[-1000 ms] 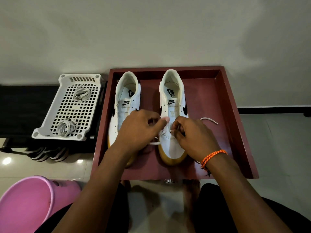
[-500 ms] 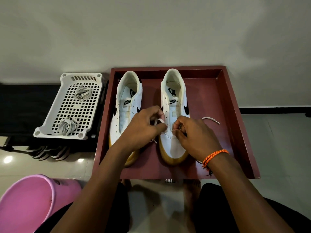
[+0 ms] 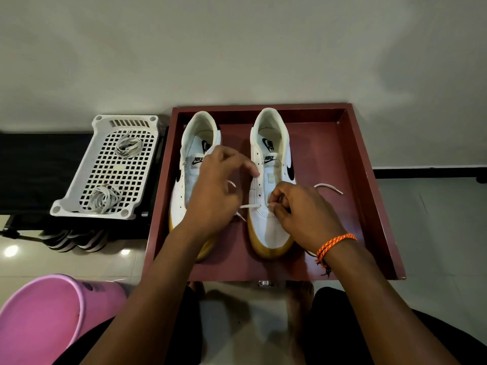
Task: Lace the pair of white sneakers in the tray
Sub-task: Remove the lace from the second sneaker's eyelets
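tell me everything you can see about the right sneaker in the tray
The right sneaker is white and smooth, leather-like, with a tan gum sole, a black swoosh on its outer side and a NIKE tongue label. It stands upright in the dark red tray, toe toward the person. Most eyelets are empty; a white lace passes through the lowest pair. The right hand pinches at the eyelets, and the left hand reaches over its inner edge.

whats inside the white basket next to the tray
Two coiled bundles of pale laces lie on the white basket's perforated floor: one at the far end, one at the near end. Nothing covers them.
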{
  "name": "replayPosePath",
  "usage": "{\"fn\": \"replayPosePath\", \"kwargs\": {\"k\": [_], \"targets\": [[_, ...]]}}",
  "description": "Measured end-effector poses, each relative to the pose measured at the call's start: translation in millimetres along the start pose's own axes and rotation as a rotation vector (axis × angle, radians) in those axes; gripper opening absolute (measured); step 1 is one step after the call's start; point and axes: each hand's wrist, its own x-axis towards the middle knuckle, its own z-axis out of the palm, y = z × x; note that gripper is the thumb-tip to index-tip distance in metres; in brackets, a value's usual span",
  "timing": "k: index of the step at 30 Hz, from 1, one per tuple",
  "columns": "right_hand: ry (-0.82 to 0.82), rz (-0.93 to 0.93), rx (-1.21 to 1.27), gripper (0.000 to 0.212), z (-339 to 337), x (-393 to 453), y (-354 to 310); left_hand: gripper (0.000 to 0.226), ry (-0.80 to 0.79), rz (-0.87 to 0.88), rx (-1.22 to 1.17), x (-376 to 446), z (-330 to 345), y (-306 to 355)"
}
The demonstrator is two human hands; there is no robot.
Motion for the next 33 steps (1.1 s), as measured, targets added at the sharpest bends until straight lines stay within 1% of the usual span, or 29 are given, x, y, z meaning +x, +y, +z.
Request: {"fn": "replayPosePath", "kwargs": {"k": [2, 4, 9, 13, 16, 19, 21, 22, 24, 26, 29, 33], "targets": [[-0.002, -0.008, -0.005, 0.006, 0, 0, -1, 0.053, -0.120, 0.043, 0.141, -5, 8, -3], [0.000, -0.014, -0.012, 0.004, -1, 0, -1, 0.049, -0.225, 0.050, 0.198, -9, 14, -6], [-0.003, -0.002, 0.004, 0.006, -2, -1, -5, 0.055, -0.324, -0.013, 0.205, -12, 17, -11], [0.000, 0.005, -0.019, 0.008, -4, -2, -10, 0.055, -0.312, 0.001, 0.211, -11, 17, -9], [0.032, 0.041, -0.006, 0.012, -10, 0, -9, 0.054, -0.313, -0.004, 0.219, -10, 15, -10], [0.157, 0.107, -0.009, 0.016, -22, 4, -1, 0.055, -0.318, -0.020, 0.225, -9, 14, -12], [0.215, 0.116, -0.007, 0.012, -27, 2, 0, 0.055, -0.320, -0.020, 0.219, -9, 14, -13], [0.213, 0.090, 0.016, 0.008, -26, 1, -1, 0.056, -0.319, -0.014, 0.212, -9, 13, -14], [0.144, 0.016, 0.050, 0.014, -21, -1, -6, 0.059, -0.320, 0.002, 0.204, -10, 13, -15], [0.091, -0.023, 0.005, 0.017, -12, -2, -8, 0.066, -0.317, 0.009, 0.208, -11, 13, -16], [0.084, -0.017, -0.080, 0.006, -2, -3, -10, 0.075, -0.307, 0.009, 0.214, -10, 12, -16], [0.066, -0.034, -0.143, 0.008, -2, -4, -9, 0.072, -0.302, 0.002, 0.234, -10, 12, -16]]}}
